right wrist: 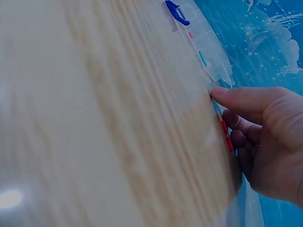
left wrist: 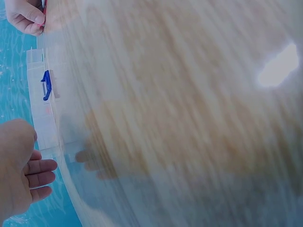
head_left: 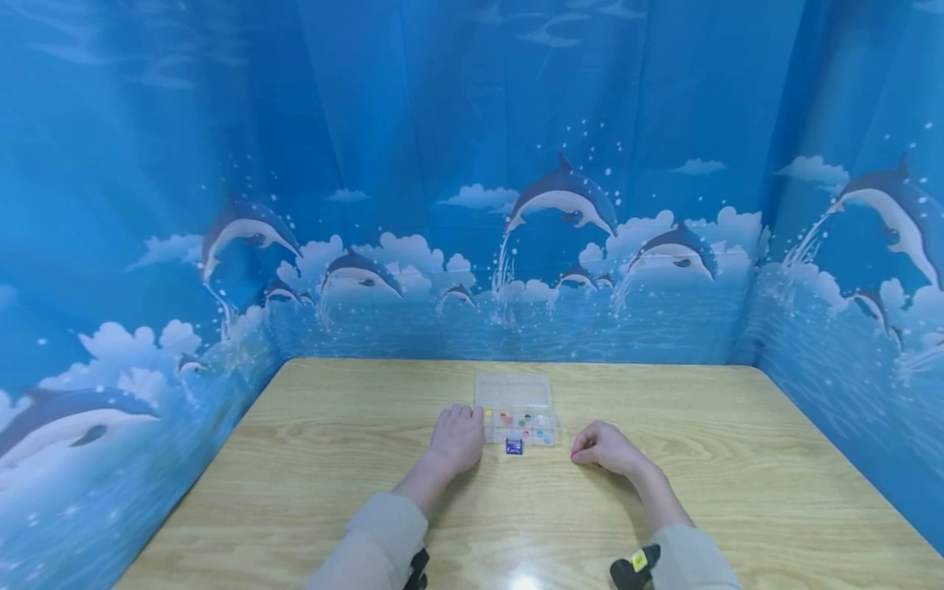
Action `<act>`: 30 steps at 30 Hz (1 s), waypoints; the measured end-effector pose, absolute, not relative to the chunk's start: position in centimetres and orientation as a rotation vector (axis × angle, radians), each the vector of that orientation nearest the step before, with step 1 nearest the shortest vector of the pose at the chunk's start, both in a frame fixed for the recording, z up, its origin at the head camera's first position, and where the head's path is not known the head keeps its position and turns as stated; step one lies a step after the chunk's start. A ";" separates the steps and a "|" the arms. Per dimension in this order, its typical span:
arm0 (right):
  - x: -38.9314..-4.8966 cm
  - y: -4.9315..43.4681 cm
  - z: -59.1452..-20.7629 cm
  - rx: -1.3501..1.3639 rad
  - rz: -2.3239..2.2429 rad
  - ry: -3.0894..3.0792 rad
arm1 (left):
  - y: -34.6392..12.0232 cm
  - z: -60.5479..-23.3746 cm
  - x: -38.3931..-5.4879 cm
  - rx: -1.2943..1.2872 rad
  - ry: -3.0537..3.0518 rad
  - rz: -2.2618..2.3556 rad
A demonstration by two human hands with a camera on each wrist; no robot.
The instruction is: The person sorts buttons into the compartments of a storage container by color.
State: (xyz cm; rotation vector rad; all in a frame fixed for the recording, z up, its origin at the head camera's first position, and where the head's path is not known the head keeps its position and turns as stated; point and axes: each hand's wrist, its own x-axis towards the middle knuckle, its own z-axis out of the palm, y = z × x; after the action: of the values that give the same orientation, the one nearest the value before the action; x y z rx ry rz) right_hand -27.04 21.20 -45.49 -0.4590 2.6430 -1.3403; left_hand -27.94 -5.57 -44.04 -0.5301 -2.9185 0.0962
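Observation:
A clear plastic compartment box point(head_left: 492, 434) stands on the table with its lid point(head_left: 513, 389) raised at the far side. Small coloured pieces point(head_left: 506, 419) lie in its compartments. A dark blue latch point(head_left: 514, 447) shows at the box's front. My left hand point(head_left: 459, 438) rests at the box's left end, fingers loosely bent and overlapping its edge in the head view. Right of the box, my right hand point(head_left: 606, 447) pinches a small red piece point(head_left: 574, 454) low over the table. Red also shows beside its fingers point(right wrist: 244, 122) in the right wrist view; its exact shape is hidden.
The wood-grain table point(head_left: 354, 410) extends around the box on every side. Behind it and at both sides hangs a blue curtain point(head_left: 413, 164) printed with dolphins. Each forearm wears a black wrist device point(head_left: 633, 569) near the sleeve.

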 end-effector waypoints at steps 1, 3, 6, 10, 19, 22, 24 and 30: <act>-27.0 21.2 -45.5 -0.453 -1.355 2.629 | -5.6 -44.1 -27.9 -0.530 -2.918 0.094; -27.0 21.3 -45.5 -0.442 -1.379 2.612 | -5.6 -44.1 -27.9 -0.529 -2.918 0.091; -27.0 21.3 -45.4 -0.389 -1.394 2.603 | -5.6 -44.1 -28.0 -0.526 -2.916 0.086; -27.1 21.3 -45.3 -0.306 -1.380 2.613 | -5.6 -44.1 -28.0 -0.520 -2.925 0.084; -27.3 21.0 -44.5 -0.178 -1.312 2.659 | -5.6 -44.0 -28.0 -0.516 -2.922 0.091; -27.5 20.9 -44.3 -0.132 -1.312 2.650 | -5.6 -43.9 -27.9 -0.518 -2.918 0.106; -27.6 20.8 -44.2 -0.114 -1.322 2.640 | -5.6 -43.9 -27.9 -0.520 -2.915 0.109; -27.8 20.3 -43.9 -0.094 -1.319 2.643 | -5.7 -43.9 -27.9 -0.530 -2.896 0.111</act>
State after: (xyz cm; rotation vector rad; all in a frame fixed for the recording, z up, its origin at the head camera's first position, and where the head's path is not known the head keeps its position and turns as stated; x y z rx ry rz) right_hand -27.82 20.35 -43.88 -0.0942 2.6427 -1.3190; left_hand -27.93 -5.68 -43.88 -0.5296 -2.8959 0.1110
